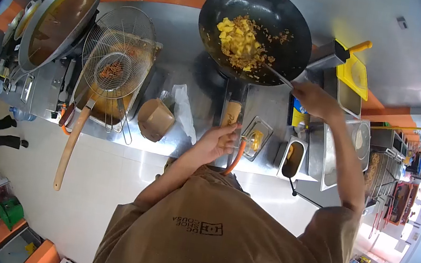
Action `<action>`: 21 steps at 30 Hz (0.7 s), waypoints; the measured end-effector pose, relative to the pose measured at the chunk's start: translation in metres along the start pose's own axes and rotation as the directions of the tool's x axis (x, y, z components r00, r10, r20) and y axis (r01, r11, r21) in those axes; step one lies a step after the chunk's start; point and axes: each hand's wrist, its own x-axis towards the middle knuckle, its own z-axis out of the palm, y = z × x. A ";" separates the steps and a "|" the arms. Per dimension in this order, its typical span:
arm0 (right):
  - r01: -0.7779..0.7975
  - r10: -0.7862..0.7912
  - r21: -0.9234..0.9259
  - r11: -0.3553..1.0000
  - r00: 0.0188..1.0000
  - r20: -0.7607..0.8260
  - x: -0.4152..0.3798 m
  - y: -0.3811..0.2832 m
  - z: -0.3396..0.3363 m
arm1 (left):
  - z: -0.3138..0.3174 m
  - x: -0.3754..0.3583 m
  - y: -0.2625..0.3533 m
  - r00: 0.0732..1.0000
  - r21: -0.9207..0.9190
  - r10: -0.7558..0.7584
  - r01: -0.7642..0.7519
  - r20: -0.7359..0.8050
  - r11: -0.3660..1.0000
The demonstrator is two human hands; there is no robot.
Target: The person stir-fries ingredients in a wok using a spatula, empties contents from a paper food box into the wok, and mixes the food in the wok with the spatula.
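Observation:
A black wok (285,21) sits at the back of the counter, holding yellow chunks (237,36) mixed with small browned bits. My right hand (314,99) is closed around a metal stirring utensil (280,77) that reaches into the wok; its working end is hidden by the food. The wok's wooden handle (232,113) points toward me. At the handle's near end is my left hand (217,143), fingers curled; whether they grip the handle or a fitting beside the orange hose (236,159) cannot be made out. A small metal tray (260,133) with yellow contents lies just right of it.
To the left, a wire strainer (118,38) rests over a pan (140,76), near a large pot of brown liquid (65,14). A brown paper container (155,119) stands beside white paper (184,109). On the right are a dark-filled container (292,159) and a yellow-rimmed one (355,79).

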 end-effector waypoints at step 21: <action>-0.115 0.025 -0.244 0.963 0.938 -0.344 -0.030 -0.030 -0.082 | 0.042 0.004 0.019 0.933 0.414 0.132 0.020 -0.335 0.910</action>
